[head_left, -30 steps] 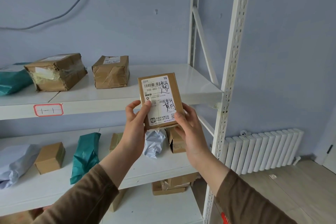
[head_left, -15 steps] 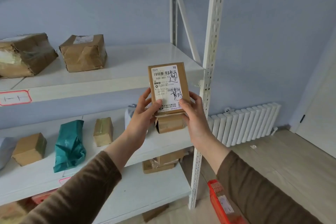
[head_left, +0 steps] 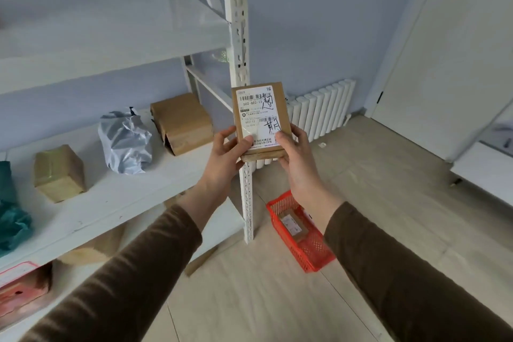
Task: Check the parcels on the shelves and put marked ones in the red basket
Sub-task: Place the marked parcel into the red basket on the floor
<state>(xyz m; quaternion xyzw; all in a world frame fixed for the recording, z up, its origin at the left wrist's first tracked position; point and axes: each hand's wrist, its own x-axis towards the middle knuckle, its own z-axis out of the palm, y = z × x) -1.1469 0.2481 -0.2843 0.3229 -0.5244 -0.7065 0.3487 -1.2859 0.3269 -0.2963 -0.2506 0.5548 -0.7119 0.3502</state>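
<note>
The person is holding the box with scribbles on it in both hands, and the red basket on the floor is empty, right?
Not quite. The head view shows the red basket on the floor already has a parcel in it. The rest is right: the left hand and the right hand both hold the box with black scribbles on its label.

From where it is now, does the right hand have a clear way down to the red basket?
Probably yes. The right hand holds the marked parcel with the left hand; only bare floor lies around the red basket below it.
</note>
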